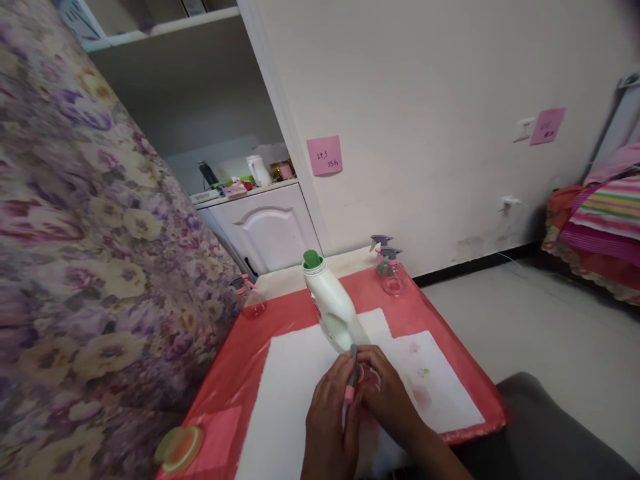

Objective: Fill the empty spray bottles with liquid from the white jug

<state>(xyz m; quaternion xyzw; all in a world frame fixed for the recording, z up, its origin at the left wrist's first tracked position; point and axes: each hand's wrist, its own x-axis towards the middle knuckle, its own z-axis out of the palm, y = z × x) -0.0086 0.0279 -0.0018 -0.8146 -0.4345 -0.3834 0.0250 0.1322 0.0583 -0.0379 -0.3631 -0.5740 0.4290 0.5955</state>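
Note:
My left hand (327, 417) and my right hand (389, 400) meet over the white sheet (290, 393) on the red table (240, 353). Both are closed around a small spray bottle. Its grey and pink trigger head (351, 381) shows between my fingers, while my hands hide its body. Just beyond my fingers a white bottle with a green cap (331, 307) leans to the left. I cannot see its base or whether my hands touch it.
Two clear pink spray bottles (391, 275) stand at the table's far right corner, another (250, 299) at its left edge. A green lid (178, 448) lies at the near left. Floral fabric (75, 267) hangs left; a white cabinet (265, 227) stands behind.

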